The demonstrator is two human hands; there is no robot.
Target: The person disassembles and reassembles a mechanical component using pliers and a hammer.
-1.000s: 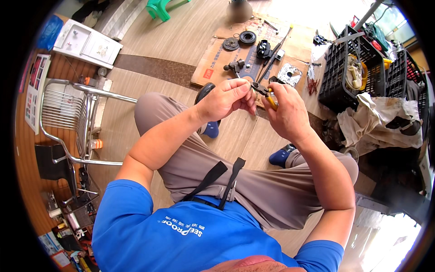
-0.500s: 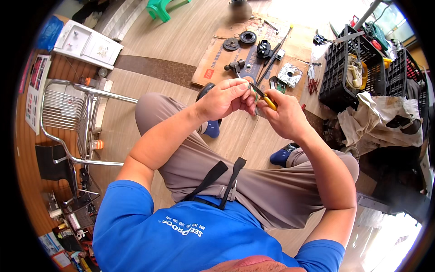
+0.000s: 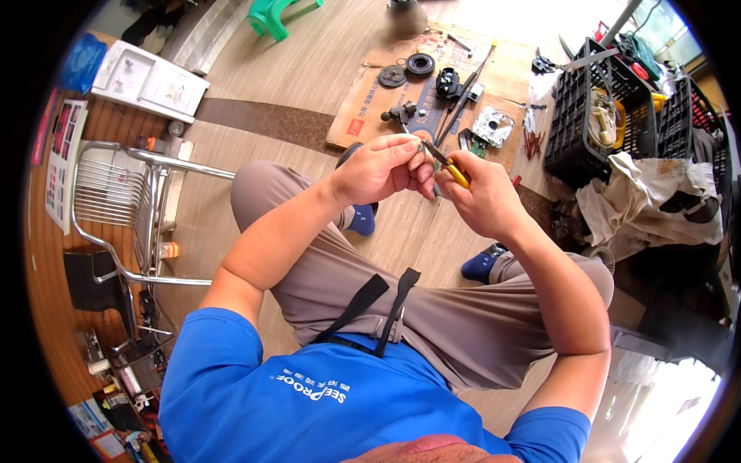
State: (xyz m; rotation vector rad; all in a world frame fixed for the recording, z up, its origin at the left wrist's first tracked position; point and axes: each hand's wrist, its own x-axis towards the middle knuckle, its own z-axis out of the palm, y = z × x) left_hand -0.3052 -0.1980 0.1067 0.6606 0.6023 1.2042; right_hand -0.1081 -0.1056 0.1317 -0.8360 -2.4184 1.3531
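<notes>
My right hand (image 3: 485,193) grips a pair of pliers (image 3: 458,174) with yellow handles and dark, pointed jaws. The jaws reach toward the fingertips of my left hand (image 3: 380,167). Thumb and fingers of that hand are pinched together, and what is between them is too small to make out. Both hands are held up in front of my knees, close together. Just beyond them, a flattened cardboard sheet (image 3: 357,105) on the floor carries a hammer (image 3: 401,114), a black ring-shaped part (image 3: 420,64), a round dark disc (image 3: 392,76) and a silver metal plate (image 3: 492,126).
Black plastic crates (image 3: 567,143) with tools and rags stand at the right, a pale cloth (image 3: 617,197) draped beside them. At the left are a metal-framed chair (image 3: 116,201) and a white cabinet-like unit (image 3: 147,79). A green stool (image 3: 268,19) is at the far edge.
The pliers' jaws and my left fingers have shifted very slightly. Otherwise both hands keep nearly the same place and grip.
</notes>
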